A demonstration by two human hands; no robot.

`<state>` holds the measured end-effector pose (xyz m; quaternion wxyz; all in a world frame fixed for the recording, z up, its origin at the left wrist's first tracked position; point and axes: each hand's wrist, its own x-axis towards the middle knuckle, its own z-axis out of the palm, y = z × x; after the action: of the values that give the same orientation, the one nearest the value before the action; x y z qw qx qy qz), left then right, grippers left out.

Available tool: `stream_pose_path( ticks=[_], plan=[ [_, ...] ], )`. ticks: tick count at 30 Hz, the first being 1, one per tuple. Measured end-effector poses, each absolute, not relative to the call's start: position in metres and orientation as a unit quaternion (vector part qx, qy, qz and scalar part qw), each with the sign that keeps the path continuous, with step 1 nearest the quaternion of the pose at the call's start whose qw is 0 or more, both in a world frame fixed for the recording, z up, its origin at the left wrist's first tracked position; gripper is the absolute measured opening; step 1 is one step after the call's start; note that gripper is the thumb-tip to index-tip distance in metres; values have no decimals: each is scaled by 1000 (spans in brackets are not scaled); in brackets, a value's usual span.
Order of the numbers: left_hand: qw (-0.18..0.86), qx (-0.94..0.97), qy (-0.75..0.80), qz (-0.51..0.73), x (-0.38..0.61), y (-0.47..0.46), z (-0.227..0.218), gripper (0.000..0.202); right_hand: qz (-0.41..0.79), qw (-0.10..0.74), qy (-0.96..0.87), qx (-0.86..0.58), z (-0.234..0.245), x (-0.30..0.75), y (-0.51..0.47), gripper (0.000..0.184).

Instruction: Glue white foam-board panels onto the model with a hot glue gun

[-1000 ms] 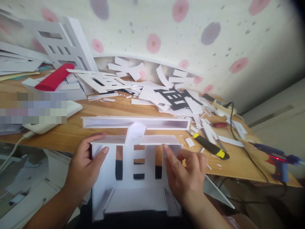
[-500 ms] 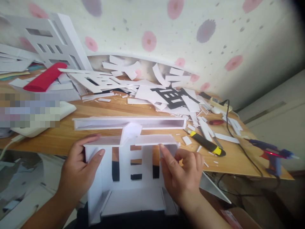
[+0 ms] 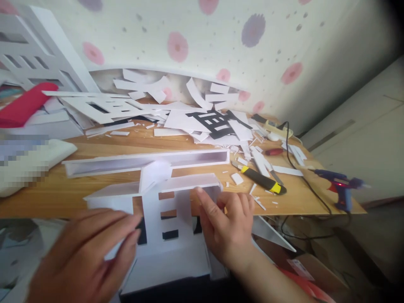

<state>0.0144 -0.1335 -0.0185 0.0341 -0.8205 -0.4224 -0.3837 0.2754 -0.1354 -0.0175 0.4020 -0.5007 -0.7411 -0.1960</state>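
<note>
A white foam-board building model (image 3: 170,261) with rectangular window openings stands low at the table's front edge, over dark cloth. My right hand (image 3: 229,223) grips its right side wall, the thumb lying near the upper edge and the other fingers curled outside. In front of the model's left part hovers my left hand (image 3: 91,252), slightly blurred. Its fingers stretch toward the window opening with the thumb a little apart, and nothing shows between them. A small bent white piece (image 3: 154,174) rises from the model's top. Just behind it lies a long, narrow white tray-like piece (image 3: 186,160).
A yellow-and-black utility knife (image 3: 261,179) and a blue glue gun (image 3: 342,187) with a cord lie to the right. White board scraps (image 3: 179,122) cover the table's back. A red roll (image 3: 28,105) and a windowed white panel (image 3: 38,54) are at left.
My left hand has let go of the model's left wall and come nearer the camera. My right hand keeps its grip. The view has turned right, and the model now sits slightly tilted.
</note>
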Motion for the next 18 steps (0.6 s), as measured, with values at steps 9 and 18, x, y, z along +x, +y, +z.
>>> stream_pose_path(
  ticks=[9,18],
  plan=[
    [60,-887,-350,-294,82,-117,-7,48,-163,391,-747,-512,-17,278,-138,29],
    [20,-890,-347,-296,78,-114,-9,53,-97,503,-732,-449,-23,295,-148,24]
  ],
)
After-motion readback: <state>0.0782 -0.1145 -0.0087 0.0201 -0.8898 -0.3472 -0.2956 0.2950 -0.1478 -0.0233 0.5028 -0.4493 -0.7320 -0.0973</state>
